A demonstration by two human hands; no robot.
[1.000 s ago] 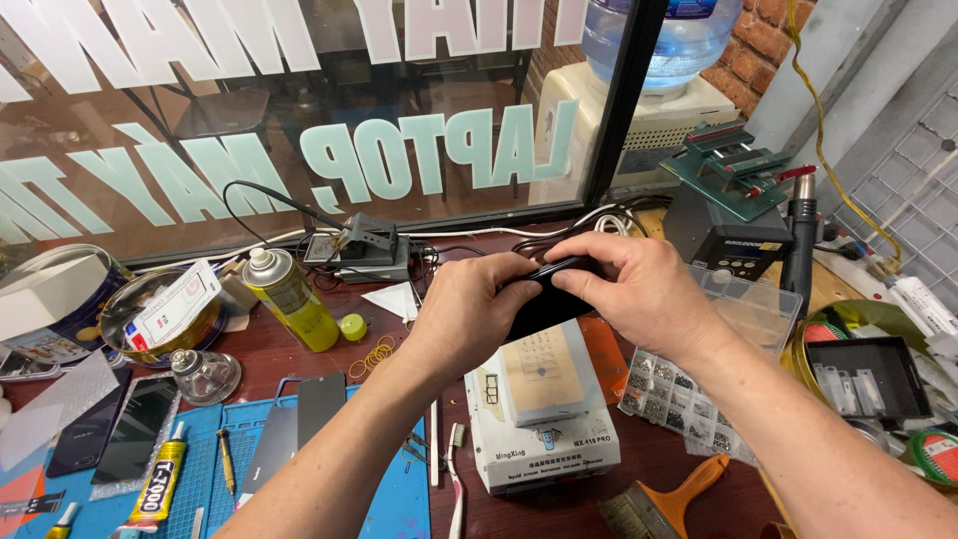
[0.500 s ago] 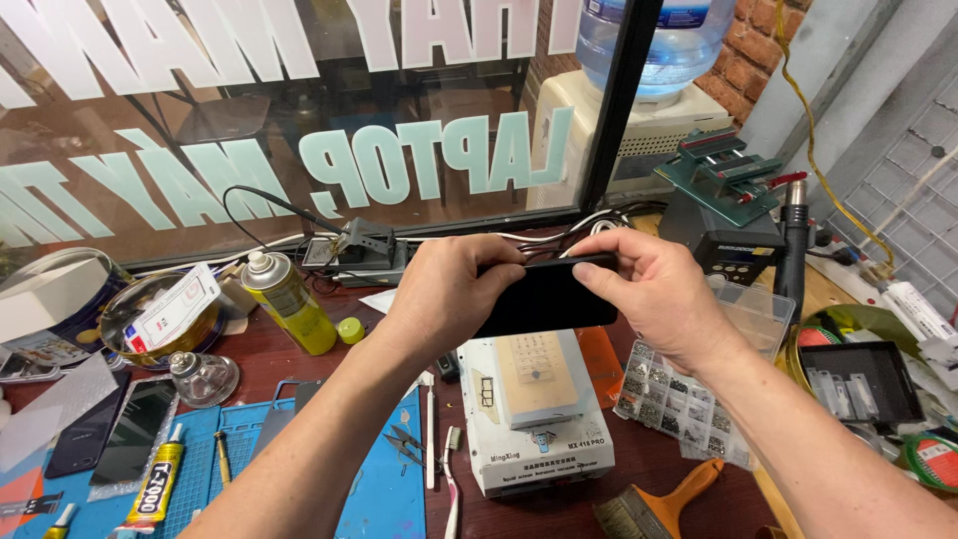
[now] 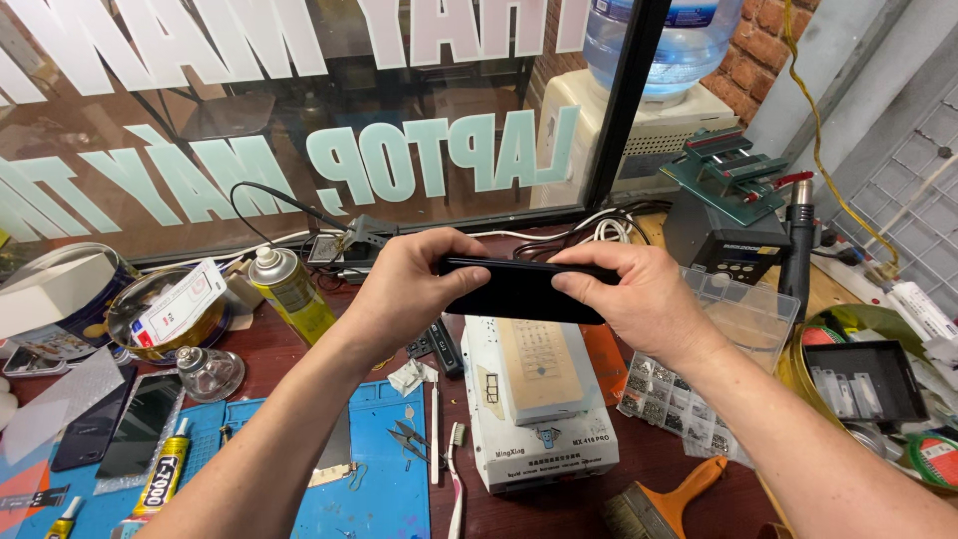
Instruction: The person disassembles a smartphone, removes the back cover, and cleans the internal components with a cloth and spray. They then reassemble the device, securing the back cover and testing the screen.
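Both hands grip a black phone [image 3: 519, 289] edge-on above the tabletop [image 3: 699, 459]: left hand [image 3: 404, 289] clamps its left end, right hand [image 3: 629, 299] its right end, thumbs beneath. A second ago the hands bunched over it; since then they have spread along the edges and turned it level, so the whole body now shows. It hangs above a white box [image 3: 534, 399], beside a yellow spray can [image 3: 289, 291].

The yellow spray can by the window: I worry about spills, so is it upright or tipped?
Tilted but standing: the yellow spray can leans slightly left on the table, nozzle end up. Whether its nozzle is capped, I cannot tell.
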